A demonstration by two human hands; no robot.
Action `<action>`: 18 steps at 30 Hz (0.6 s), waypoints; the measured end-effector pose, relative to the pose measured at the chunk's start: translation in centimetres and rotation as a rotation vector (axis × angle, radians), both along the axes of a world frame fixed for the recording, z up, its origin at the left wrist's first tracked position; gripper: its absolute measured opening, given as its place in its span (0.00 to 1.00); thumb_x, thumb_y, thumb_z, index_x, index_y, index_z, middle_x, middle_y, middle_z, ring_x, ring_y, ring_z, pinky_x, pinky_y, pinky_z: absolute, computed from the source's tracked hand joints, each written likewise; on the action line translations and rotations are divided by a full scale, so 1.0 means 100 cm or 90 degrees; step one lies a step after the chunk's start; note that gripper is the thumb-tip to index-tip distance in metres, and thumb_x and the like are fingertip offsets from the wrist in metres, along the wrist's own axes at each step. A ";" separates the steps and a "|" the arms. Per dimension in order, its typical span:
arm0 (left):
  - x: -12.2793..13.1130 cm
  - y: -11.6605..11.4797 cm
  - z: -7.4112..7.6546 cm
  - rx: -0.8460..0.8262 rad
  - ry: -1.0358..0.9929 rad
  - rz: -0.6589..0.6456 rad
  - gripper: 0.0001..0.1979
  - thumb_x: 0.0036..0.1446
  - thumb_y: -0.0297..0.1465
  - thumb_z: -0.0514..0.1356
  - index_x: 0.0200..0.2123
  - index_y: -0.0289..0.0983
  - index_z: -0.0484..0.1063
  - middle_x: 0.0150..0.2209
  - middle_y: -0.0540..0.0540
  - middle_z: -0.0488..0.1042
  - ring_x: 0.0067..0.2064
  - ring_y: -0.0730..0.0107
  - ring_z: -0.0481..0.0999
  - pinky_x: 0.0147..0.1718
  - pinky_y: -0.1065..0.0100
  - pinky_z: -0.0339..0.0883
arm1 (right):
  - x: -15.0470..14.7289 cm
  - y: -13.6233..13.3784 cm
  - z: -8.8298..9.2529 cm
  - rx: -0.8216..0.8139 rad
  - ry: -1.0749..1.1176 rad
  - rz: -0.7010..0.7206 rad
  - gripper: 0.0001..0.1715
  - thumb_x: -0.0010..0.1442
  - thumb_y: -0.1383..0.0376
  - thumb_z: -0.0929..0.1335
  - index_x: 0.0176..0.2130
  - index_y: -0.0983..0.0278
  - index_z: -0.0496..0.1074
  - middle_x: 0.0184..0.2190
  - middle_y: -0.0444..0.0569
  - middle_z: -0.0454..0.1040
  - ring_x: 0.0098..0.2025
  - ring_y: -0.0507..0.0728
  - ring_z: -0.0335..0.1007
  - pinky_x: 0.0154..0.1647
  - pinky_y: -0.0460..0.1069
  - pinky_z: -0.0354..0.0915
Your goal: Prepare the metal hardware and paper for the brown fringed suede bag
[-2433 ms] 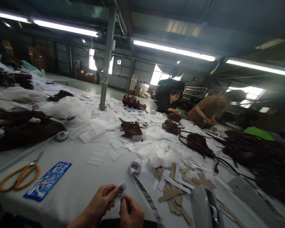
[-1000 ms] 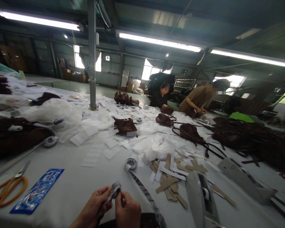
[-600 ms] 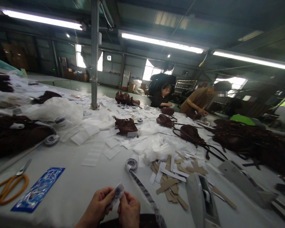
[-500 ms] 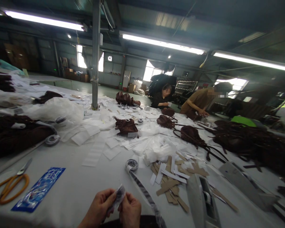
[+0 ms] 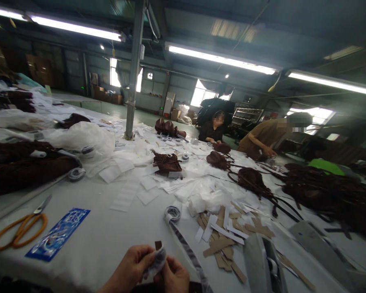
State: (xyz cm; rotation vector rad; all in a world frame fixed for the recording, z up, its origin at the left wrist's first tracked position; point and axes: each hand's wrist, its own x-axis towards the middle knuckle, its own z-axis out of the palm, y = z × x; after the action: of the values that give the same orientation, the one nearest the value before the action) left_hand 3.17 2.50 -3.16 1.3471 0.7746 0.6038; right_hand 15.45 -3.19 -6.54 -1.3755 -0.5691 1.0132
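Near the bottom centre, my left hand (image 5: 137, 264) pinches a dark brown strip wrapped in translucent plastic film (image 5: 159, 260). A bare brown end sticks out above the film. My right hand (image 5: 175, 273) grips the same wrapped piece from the other side, its fingers closed and partly hidden. Just beyond the hands lies a coiled dark strap in clear plastic (image 5: 173, 212). Its long tail runs down beside my right hand to the frame's bottom edge. Below my hands the view is dark, and I cannot make out what lies there.
Orange-handled scissors (image 5: 18, 234) and a blue packet (image 5: 59, 234) lie at left. Right of me are cardboard strips (image 5: 221, 246) and a grey tape dispenser (image 5: 264, 264). Brown bags (image 5: 253, 181) and plastic bags (image 5: 204, 199) cover the table further off. Two people work across it.
A brown end now shows above the plastic film between my hands, where before only film was visible. The view has swung slightly left, so everything sits further right.
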 end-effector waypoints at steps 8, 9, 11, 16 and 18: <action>-0.004 0.007 0.006 0.020 0.031 0.024 0.27 0.50 0.55 0.57 0.26 0.33 0.71 0.18 0.51 0.65 0.18 0.75 0.61 0.15 0.75 0.52 | -0.007 -0.004 -0.007 0.061 0.109 0.036 0.36 0.40 0.42 0.74 0.37 0.69 0.78 0.10 0.36 0.56 0.15 0.45 0.45 0.16 0.42 0.43; -0.004 0.008 0.006 0.021 0.037 0.022 0.27 0.51 0.55 0.57 0.26 0.33 0.71 0.18 0.52 0.65 0.17 0.75 0.61 0.15 0.75 0.52 | -0.007 -0.004 -0.007 0.058 0.113 0.041 0.37 0.40 0.41 0.73 0.36 0.69 0.79 0.10 0.36 0.54 0.15 0.45 0.43 0.16 0.42 0.42; -0.005 0.008 0.009 0.032 0.051 0.020 0.26 0.52 0.53 0.56 0.26 0.33 0.71 0.17 0.52 0.64 0.17 0.75 0.60 0.16 0.74 0.52 | -0.009 -0.004 -0.006 0.056 0.083 0.038 0.36 0.38 0.41 0.74 0.34 0.69 0.79 0.10 0.36 0.54 0.14 0.45 0.42 0.15 0.43 0.42; -0.001 0.004 0.016 0.110 0.086 0.033 0.20 0.57 0.44 0.55 0.23 0.34 0.70 0.18 0.51 0.65 0.20 0.73 0.62 0.20 0.73 0.54 | -0.017 -0.001 -0.008 0.036 0.006 -0.055 0.29 0.35 0.45 0.76 0.25 0.67 0.76 0.10 0.36 0.55 0.15 0.46 0.43 0.15 0.44 0.43; 0.002 0.002 0.017 0.132 0.101 0.060 0.19 0.58 0.42 0.54 0.22 0.35 0.69 0.18 0.50 0.67 0.22 0.72 0.63 0.22 0.73 0.55 | -0.019 0.001 -0.012 0.029 -0.004 -0.105 0.28 0.36 0.45 0.76 0.22 0.67 0.74 0.10 0.36 0.56 0.15 0.46 0.45 0.15 0.44 0.45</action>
State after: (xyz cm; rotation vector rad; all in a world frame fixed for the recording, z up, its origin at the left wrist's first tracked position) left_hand 3.38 2.73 -1.49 1.5691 0.9274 0.6718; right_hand 13.52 -3.14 -7.69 -1.3622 -0.4722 0.8584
